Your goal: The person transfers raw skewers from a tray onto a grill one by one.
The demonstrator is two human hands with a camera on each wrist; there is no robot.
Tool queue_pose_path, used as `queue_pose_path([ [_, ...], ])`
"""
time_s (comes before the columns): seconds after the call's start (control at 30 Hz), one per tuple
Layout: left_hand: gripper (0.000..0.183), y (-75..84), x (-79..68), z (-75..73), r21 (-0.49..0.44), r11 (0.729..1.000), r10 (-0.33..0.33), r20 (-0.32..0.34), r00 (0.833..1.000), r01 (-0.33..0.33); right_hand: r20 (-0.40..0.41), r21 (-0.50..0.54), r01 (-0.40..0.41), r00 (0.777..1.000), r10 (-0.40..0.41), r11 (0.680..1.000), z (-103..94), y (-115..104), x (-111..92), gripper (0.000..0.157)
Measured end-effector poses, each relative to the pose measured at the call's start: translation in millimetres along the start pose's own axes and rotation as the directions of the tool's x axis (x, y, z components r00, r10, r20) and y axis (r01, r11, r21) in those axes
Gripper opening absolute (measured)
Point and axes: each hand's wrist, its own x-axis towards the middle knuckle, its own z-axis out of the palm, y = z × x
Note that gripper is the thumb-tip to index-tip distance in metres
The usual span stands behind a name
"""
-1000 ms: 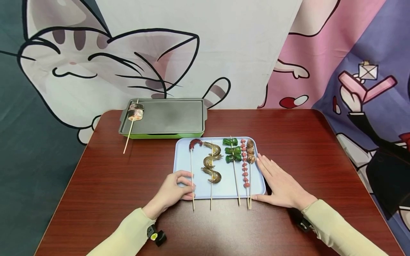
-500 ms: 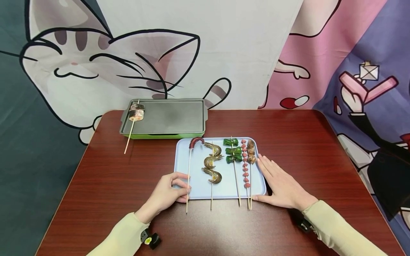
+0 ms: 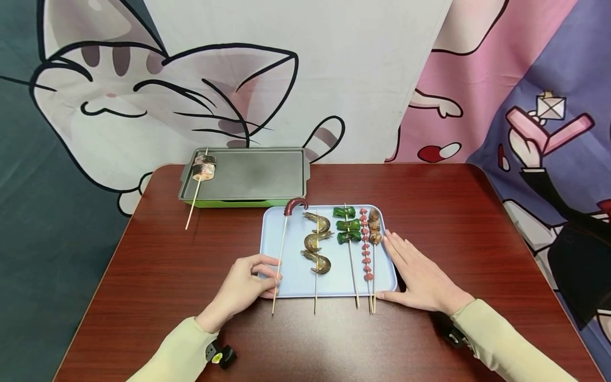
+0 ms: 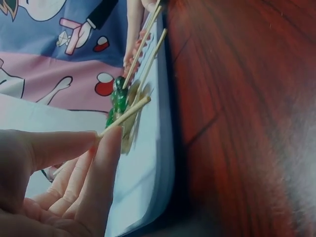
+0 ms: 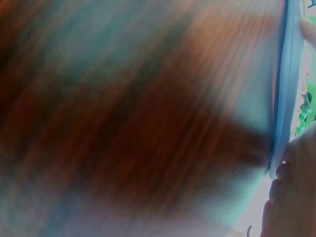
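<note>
Skewer (image 3: 283, 239) pinched by left hand (image 3: 244, 285), right hand (image 3: 422, 275) straight-fingered along tray (image 3: 336, 268); I'd lift clear of shrimp (image 3: 311, 243)

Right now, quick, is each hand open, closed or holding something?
Left hand: holding the skewer with the curled red piece, by its stick.
Right hand: open, at the edge of the blue tray.

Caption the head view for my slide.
Left hand holds a red-tipped skewer over a light-blue tray; right hand rests at its edge.
</note>
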Motion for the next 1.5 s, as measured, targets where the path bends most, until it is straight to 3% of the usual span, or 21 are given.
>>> queue_pose_path([
  [0.13, 0.035, 5.7, 2.2, -6.4, 0.041, 0.999, 0.035, -0.043, 0.998, -0.033, 0.000, -0.002, 0.002, 1.000, -0.002, 1.000, 0.4, 0.0, 0.3, 0.120],
  [0.4, 0.037, 19.2, 11.7, -23.9, 0.045, 0.999, 0.028, -0.152, 0.988, -0.022, -0.011, -0.010, 0.017, 1.000, -0.017, 1.000, 0.6, 0.0, 1.1, 0.119],
  [0.57, 0.037, 26.3, 20.8, -38.2, 0.053, 0.996, 0.081, -0.179, 0.981, -0.072, -0.009, -0.008, 0.015, 1.000, -0.015, 1.000, 0.4, 0.1, 0.6, 0.119],
  [0.73, 0.036, 41.4, 30.4, -58.5, 0.067, 0.992, 0.116, -0.206, 0.972, -0.104, -0.003, -0.014, 0.010, 1.000, -0.010, 1.000, -0.5, 0.0, 0.7, 0.121],
  [1.0, 0.044, 69.6, 41.0, -100.4, 0.129, 0.986, 0.135, -0.269, 0.953, -0.104, -0.009, -0.017, 0.018, 1.000, -0.018, 1.000, -1.3, -0.8, 0.8, 0.120],
  [1.13, 0.047, 71.1, 47.1, -120.7, 0.146, 0.986, 0.119, -0.282, 0.952, -0.080, -0.006, -0.008, 0.015, 1.000, -0.015, 1.000, -1.8, -1.3, 0.9, 0.119],
  [1.27, 0.048, 65.7, 54.4, -137.7, 0.141, 0.990, 0.059, -0.275, 0.960, -0.020, -0.004, -0.005, 0.014, 1.000, -0.014, 1.000, -1.6, -1.5, 1.0, 0.119],
  [1.5, 0.047, 59.9, 63.3, -154.5, 0.161, 0.984, -0.036, -0.238, 0.971, 0.076, 0.016, -0.013, -0.001, 1.000, 0.001, 1.000, -1.7, -1.3, 0.8, 0.120],
])
